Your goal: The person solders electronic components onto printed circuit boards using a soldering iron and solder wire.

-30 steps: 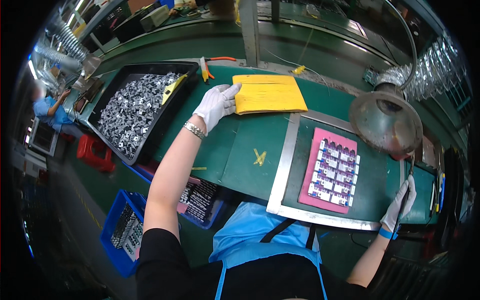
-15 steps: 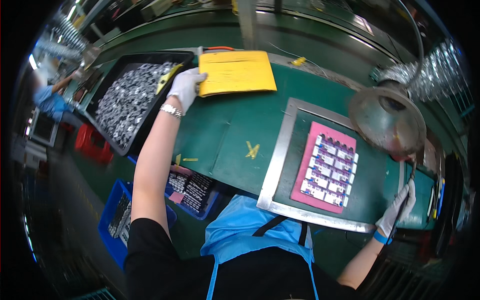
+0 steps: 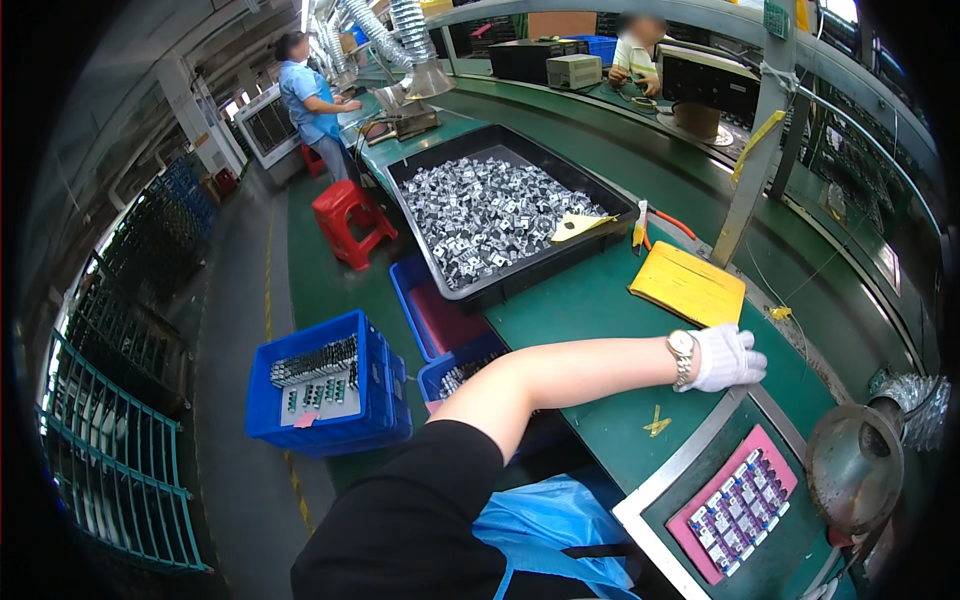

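Head view, person seated at a long green table [image 3: 590, 300]. Left arm stretches across the picture from lower centre toward the right.

Left hand [image 3: 728, 357]: white glove, watch on the wrist. It rests on the green table top with fingers curled loosely under; nothing is visibly gripped. Whether the fingertips press on anything beneath them cannot be told. The hand lies just short of the metal-rimmed tray's [image 3: 690, 450] upper corner.

Right hand: only a sliver of white glove [image 3: 822, 592] shows at the bottom edge, lower right; its state cannot be told.

Nearest things:
- Yellow envelope [image 3: 688, 285], flat on the table, just beyond the left hand, apart from it.
- Yellow tape cross [image 3: 656, 424] on the table, just below the wrist.
- Pink fixture [image 3: 738, 510] inside the metal-rimmed tray, holding rows of small pale components.
- Round metal lamp shade [image 3: 850, 465] to the right of the tray, near the edge of view.

Farther along the table:
- Large black bin [image 3: 500, 205] filled with small grey-and-black parts; a yellow scoop-like piece [image 3: 578, 226] lies at its near right edge.
- Orange-handled cutters [image 3: 642, 222] between the bin and the envelope.

On the floor to the left: blue crates [image 3: 325, 395], one holding racked parts; a red stool [image 3: 348, 215] farther back. Another person in blue [image 3: 310, 95] stands at the far end of the table; a third sits across the line at top.
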Available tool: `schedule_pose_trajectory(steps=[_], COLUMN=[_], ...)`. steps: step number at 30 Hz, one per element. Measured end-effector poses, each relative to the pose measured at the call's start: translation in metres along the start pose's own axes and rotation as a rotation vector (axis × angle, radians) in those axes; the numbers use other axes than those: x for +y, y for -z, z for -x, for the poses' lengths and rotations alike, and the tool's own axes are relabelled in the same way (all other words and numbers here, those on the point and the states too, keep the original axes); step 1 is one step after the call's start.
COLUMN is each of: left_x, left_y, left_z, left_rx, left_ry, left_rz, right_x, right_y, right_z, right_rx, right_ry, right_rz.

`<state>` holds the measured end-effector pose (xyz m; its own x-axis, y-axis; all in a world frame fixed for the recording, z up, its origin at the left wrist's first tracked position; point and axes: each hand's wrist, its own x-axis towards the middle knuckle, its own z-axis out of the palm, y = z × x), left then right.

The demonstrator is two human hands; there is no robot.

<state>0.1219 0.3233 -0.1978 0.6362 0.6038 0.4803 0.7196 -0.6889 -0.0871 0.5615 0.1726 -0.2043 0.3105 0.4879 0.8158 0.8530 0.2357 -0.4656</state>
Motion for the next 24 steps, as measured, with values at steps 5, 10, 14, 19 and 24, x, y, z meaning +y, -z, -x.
schedule_pose_trajectory(steps=[5, 10, 14, 19, 24], left_x=[-0.008, -0.008, 0.000, -0.006, -0.008], left_y=[-0.008, -0.003, 0.006, 0.005, 0.004], left_z=[-0.020, -0.005, -0.011, 0.003, -0.002], left_rx=[-0.187, -0.250, -0.299, -0.230, -0.361], left_ry=[-0.011, 0.179, 0.148, 0.077, 0.050], left_rz=[-0.054, 0.113, 0.168, 0.048, -0.116], right_x=[-0.001, 0.008, 0.029, 0.046, 0.050], right_y=[0.004, -0.004, 0.011, 0.003, 0.004], right_z=[0.004, 0.006, 0.015, 0.019, 0.023], right_rx=[-0.018, -0.047, -0.162, -0.147, -0.131], right_ry=[-0.025, -0.015, -0.066, -0.088, -0.157], right_rz=[0.102, 0.045, -0.049, -0.117, -0.159])
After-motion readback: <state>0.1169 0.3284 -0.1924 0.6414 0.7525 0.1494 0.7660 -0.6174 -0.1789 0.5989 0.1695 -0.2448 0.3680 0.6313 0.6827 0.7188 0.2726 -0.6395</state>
